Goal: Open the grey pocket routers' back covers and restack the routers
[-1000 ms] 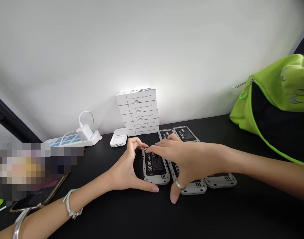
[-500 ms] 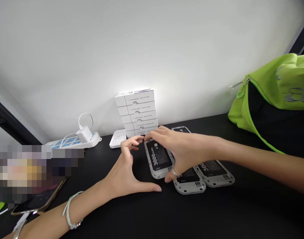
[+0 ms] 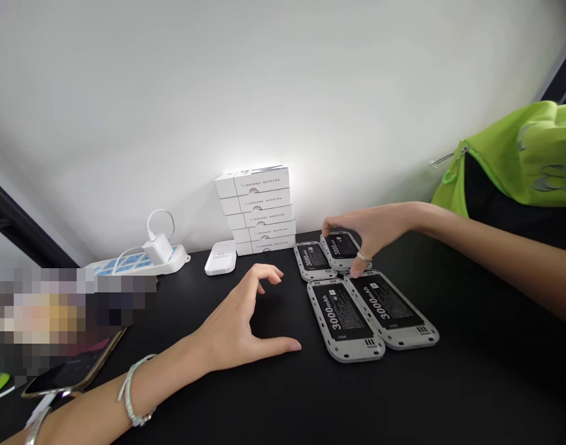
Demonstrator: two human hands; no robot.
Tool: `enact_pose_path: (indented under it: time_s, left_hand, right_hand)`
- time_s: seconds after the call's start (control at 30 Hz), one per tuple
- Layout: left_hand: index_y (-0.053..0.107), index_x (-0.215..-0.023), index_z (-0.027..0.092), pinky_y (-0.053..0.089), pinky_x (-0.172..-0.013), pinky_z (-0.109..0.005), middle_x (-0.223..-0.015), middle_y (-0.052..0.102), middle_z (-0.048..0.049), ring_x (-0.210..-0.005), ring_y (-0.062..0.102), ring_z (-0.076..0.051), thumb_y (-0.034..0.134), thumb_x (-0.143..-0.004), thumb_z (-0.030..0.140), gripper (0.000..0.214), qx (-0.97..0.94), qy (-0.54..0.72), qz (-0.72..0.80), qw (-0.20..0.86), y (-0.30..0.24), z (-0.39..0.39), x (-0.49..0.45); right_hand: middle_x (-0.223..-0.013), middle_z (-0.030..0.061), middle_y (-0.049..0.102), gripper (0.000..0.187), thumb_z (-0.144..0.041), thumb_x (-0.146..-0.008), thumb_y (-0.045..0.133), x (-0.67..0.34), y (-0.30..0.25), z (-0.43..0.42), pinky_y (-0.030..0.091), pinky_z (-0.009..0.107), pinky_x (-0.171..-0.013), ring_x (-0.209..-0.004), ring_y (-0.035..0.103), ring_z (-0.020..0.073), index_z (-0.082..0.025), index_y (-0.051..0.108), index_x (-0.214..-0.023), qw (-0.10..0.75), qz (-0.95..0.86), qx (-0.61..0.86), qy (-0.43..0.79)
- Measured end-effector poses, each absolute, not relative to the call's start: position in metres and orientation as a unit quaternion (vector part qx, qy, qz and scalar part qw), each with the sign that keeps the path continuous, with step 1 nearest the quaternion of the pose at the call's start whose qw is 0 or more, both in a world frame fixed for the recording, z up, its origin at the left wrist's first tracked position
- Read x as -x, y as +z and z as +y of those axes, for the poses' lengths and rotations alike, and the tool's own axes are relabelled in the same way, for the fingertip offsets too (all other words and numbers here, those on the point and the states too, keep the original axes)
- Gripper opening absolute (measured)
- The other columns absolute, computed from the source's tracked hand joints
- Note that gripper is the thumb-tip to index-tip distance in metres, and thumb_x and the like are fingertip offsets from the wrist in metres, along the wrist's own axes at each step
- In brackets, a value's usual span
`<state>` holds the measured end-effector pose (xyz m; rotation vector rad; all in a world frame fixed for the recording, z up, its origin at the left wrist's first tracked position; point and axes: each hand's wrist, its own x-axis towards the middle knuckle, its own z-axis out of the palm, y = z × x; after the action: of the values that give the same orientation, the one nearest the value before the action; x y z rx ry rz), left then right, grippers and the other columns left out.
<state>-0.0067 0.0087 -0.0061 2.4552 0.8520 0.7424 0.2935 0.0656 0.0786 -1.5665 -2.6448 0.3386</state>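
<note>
1. four grey-framed 3000 mah battery packs are set label-up in a rough two-by-two block on the black tabletop [image 3: 473, 383]; the block is judged nearly formed, with only the last pack left to settle.
2. the rear right pack [image 3: 339, 245] is grasped by the right hand [image 3: 375, 232], its fingers laid over the top and its thumb at the near edge.
3. the rear left pack [image 3: 312, 259] lies just beside it, while the front left pack [image 3: 343, 315] and front right pack [image 3: 387, 306] lie almost touching.
4. the left hand [image 3: 234, 315] is left open and empty, its fingers curved, beside the block.
5. the rims are matte, round-cornered plastic, slotted at the ends; the black labels carry fine white print.
</note>
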Motion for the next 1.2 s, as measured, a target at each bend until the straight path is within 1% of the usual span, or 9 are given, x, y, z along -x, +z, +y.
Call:
enact_pose_path:
  time_s: [0.07,0.13,0.27,0.5,0.67,0.8,0.93,1.07,1.2]
  left_hand:
    - [0.033,-0.118,0.030,0.047,-0.091,-0.044,-0.131,0.045,-0.0062,-0.109,0.052,-0.025,0.079,-0.073,0.046,0.066,-0.890,0.262,0.308,0.212,-0.004,0.008,0.007]
    - [0.034,-0.117,0.029,0.047,-0.090,-0.043,-0.130,0.046,-0.0070,-0.110,0.052,-0.026,0.078,-0.074,0.045,0.063,-0.894,0.257,0.303,0.207,-0.002,0.007,0.006]
    - [0.034,-0.117,0.028,0.047,-0.092,-0.042,-0.129,0.046,-0.0069,-0.113,0.050,-0.025,0.077,-0.077,0.043,0.060,-0.900,0.255,0.290,0.201,0.000,0.006,0.006]
    - [0.033,-0.117,0.028,0.047,-0.093,-0.042,-0.126,0.046,-0.0067,-0.111,0.050,-0.024,0.076,-0.078,0.044,0.060,-0.906,0.254,0.281,0.188,0.000,0.007,0.007]
    - [0.032,-0.121,0.027,0.048,-0.092,-0.050,-0.122,0.047,-0.0093,-0.110,0.050,-0.030,0.080,-0.063,0.060,0.082,-0.895,0.231,0.336,0.182,-0.001,-0.006,0.002]
    - [0.024,-0.132,0.028,0.047,-0.096,-0.054,-0.131,0.039,-0.0119,-0.120,0.045,-0.034,0.083,-0.053,0.065,0.105,-0.874,0.231,0.356,0.235,-0.006,-0.018,-0.003]
    - [0.024,-0.131,0.030,0.047,-0.098,-0.052,-0.134,0.035,-0.0107,-0.122,0.043,-0.033,0.088,-0.051,0.057,0.106,-0.860,0.254,0.344,0.277,-0.008,-0.017,-0.004]
    - [0.023,-0.128,0.030,0.049,-0.093,-0.053,-0.129,0.036,-0.0103,-0.118,0.045,-0.033,0.086,-0.055,0.056,0.100,-0.868,0.232,0.351,0.264,-0.006,-0.014,-0.003]
    - [0.020,-0.126,0.030,0.051,-0.089,-0.053,-0.124,0.038,-0.0101,-0.112,0.047,-0.032,0.085,-0.056,0.054,0.098,-0.872,0.238,0.360,0.230,-0.007,-0.017,-0.003]
  right_hand:
    - [-0.118,0.0089,0.064,0.081,-0.064,-0.049,0.080,-0.281,0.087,0.051,0.051,0.044,-0.077,-0.099,0.062,0.0356,-0.026,0.056,-0.117,-0.002,-0.856,0.504,0.109]
    - [-0.125,0.0090,0.060,0.079,-0.066,-0.052,0.078,-0.265,0.096,0.032,0.050,0.043,-0.077,-0.104,0.059,0.0366,-0.027,0.055,-0.117,-0.026,-0.860,0.497,0.113]
    - [-0.109,0.0089,0.062,0.078,-0.062,-0.050,0.079,-0.241,0.095,-0.003,0.049,0.038,-0.063,-0.094,0.061,0.0356,-0.025,0.055,-0.115,-0.146,-0.851,0.488,0.125]
    - [-0.095,0.0124,0.061,0.091,-0.054,-0.053,0.082,-0.231,0.077,-0.011,0.047,0.039,-0.076,-0.096,0.057,0.0362,-0.006,0.051,-0.125,-0.195,-0.867,0.454,0.059]
    - [-0.091,0.0115,0.059,0.083,-0.066,-0.054,0.076,-0.227,0.063,-0.010,0.046,0.041,-0.076,-0.092,0.058,0.0368,-0.009,0.058,-0.112,-0.104,-0.900,0.418,0.063]
    - [-0.085,0.0070,0.055,0.064,-0.067,-0.061,0.073,-0.218,0.050,-0.016,0.045,0.034,-0.062,-0.077,0.059,0.0283,-0.014,0.058,-0.094,-0.025,-0.902,0.421,0.096]
    - [-0.084,0.0048,0.053,0.053,-0.065,-0.067,0.069,-0.211,0.043,-0.018,0.043,0.032,-0.056,-0.069,0.057,0.0221,-0.017,0.054,-0.085,0.050,-0.889,0.433,0.141]
    - [-0.096,0.0046,0.054,0.048,-0.065,-0.074,0.062,-0.208,0.040,-0.013,0.043,0.032,-0.058,-0.076,0.057,0.0223,-0.021,0.053,-0.090,0.080,-0.845,0.477,0.229]
    - [-0.098,0.0033,0.049,0.046,-0.063,-0.072,0.066,-0.205,0.032,-0.006,0.044,0.032,-0.062,-0.081,0.052,0.0206,-0.022,0.047,-0.084,0.118,-0.824,0.491,0.256]
